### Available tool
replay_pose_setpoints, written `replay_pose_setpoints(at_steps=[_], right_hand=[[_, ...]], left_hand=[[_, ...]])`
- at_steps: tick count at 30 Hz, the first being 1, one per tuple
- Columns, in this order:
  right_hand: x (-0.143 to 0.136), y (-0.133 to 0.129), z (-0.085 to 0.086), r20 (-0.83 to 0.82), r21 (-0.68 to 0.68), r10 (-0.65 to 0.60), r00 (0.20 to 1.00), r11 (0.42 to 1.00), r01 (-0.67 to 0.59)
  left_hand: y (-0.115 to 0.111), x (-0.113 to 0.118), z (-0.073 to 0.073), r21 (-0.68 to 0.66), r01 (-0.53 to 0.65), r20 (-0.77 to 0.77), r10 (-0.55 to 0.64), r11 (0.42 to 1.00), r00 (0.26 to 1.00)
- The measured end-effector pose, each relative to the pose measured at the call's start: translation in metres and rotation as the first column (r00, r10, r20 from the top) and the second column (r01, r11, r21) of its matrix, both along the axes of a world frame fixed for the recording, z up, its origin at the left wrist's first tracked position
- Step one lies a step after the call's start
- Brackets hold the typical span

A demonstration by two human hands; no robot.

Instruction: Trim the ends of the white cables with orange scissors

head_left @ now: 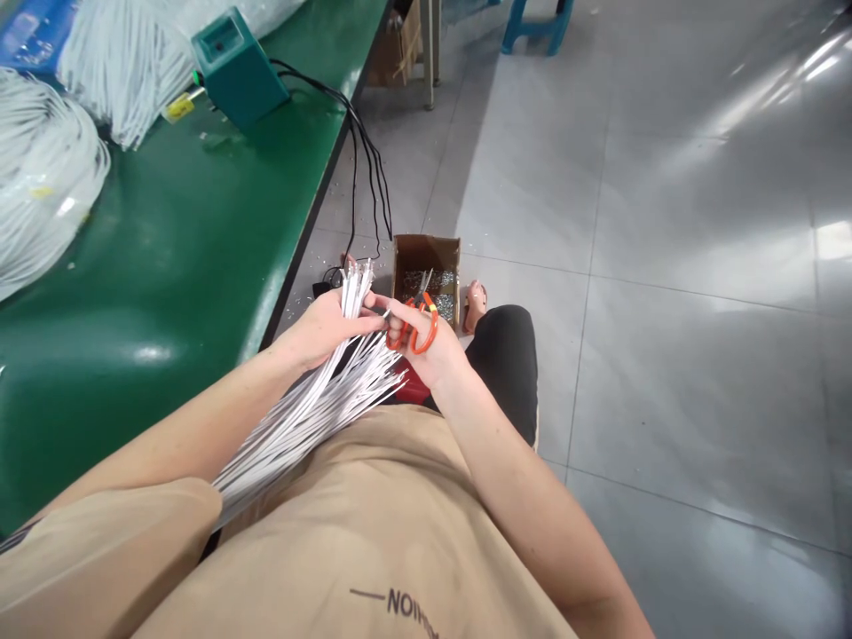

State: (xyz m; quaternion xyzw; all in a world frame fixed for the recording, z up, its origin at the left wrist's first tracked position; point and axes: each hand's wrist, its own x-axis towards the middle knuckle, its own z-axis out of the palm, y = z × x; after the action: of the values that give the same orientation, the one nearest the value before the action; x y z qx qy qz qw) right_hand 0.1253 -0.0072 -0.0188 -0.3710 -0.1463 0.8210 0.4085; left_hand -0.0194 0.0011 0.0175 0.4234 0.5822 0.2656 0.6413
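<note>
My left hand (331,325) is closed around a bundle of thin white wires (355,293), whose cut ends stick up above the fingers. More loose white wires (299,417) lie across my lap and run back under my left forearm. In my right hand (432,346) hangs a pair of scissors (424,333) with orange handles, looped over the fingers, blades pointing away from me. The right thumb and fingertips meet at the left hand and pinch the end of a wire there. Below the scissor blades stands an open cardboard box (427,253) with small clippings inside.
On the green table (166,266) to the left are coiled bundles of white wires (40,177) and a teal device (243,75). Black cables (363,133) hang over the table edge. A blue stool (536,35) stands on the grey tiled floor (666,373).
</note>
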Motion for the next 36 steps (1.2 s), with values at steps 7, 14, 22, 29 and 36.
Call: replay_pose_setpoints(at_steps=[7,14,22,29,36], right_hand=[[0.012,-0.001,-0.004,0.432,0.131,-0.047,0.901,0.991,-0.011],[0.019,-0.009,-0.020,0.926,0.310,-0.108,0.361,0.763,-0.567],[0.020,-0.007,-0.013,0.960,0.281,-0.204,0.194,0.653,-0.703],[0.025,-0.009,-0.015,0.956,0.250,-0.279,0.090,0.614,-0.749],[0.022,-0.011,-0.014,0.951,0.264,-0.292,0.101,0.595,-0.760]], left_hand=[[0.000,0.002,0.004,-0.100,-0.123,0.114,0.134,0.987,0.984],[0.001,-0.001,0.001,-0.087,-0.093,0.074,0.099,0.992,0.992],[-0.001,0.004,0.002,-0.001,-0.087,-0.040,0.087,0.996,0.995],[-0.001,-0.004,-0.004,0.146,0.109,-0.219,-0.075,0.983,0.973],[0.000,0.003,0.001,0.140,0.088,-0.291,-0.044,0.986,0.956]])
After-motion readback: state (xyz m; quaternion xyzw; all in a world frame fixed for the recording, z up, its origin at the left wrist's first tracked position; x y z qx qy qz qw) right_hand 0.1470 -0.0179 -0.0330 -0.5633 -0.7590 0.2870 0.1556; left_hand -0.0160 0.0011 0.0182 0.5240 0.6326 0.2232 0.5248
